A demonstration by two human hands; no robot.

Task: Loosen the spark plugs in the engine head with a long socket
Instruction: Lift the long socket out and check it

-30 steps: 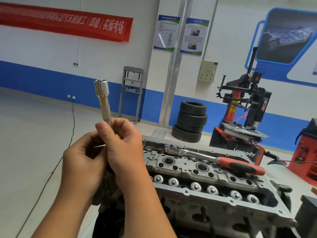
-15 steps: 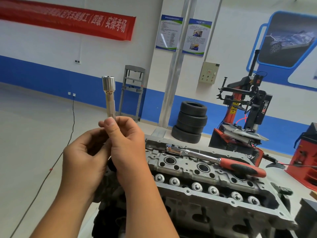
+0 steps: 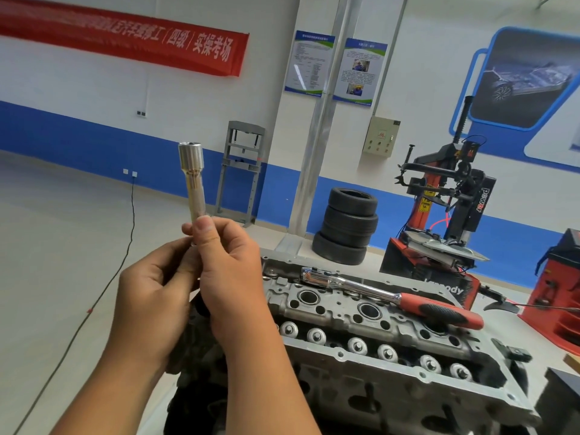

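A long chrome socket (image 3: 194, 180) stands upright in the air, wide end up, left of the engine. My right hand (image 3: 229, 271) pinches its lower end with thumb and fingers. My left hand (image 3: 153, 299) is curled round the bottom part just below; what it holds there is hidden. The grey engine head (image 3: 376, 340) lies in front to the right, with round spark plug wells (image 3: 309, 297) along its top. A ratchet with a red-and-black handle (image 3: 392, 296) lies across the head, untouched.
A stack of three tyres (image 3: 348, 226) stands behind the engine. A red-and-black tyre changer (image 3: 445, 215) is at the right, and a red cabinet (image 3: 558, 293) at the far right. A black cable (image 3: 125, 246) runs over the floor on the left.
The socket has tilted from leaning left to nearly upright. Both hands have kept their hold on its lower end and stayed close together.
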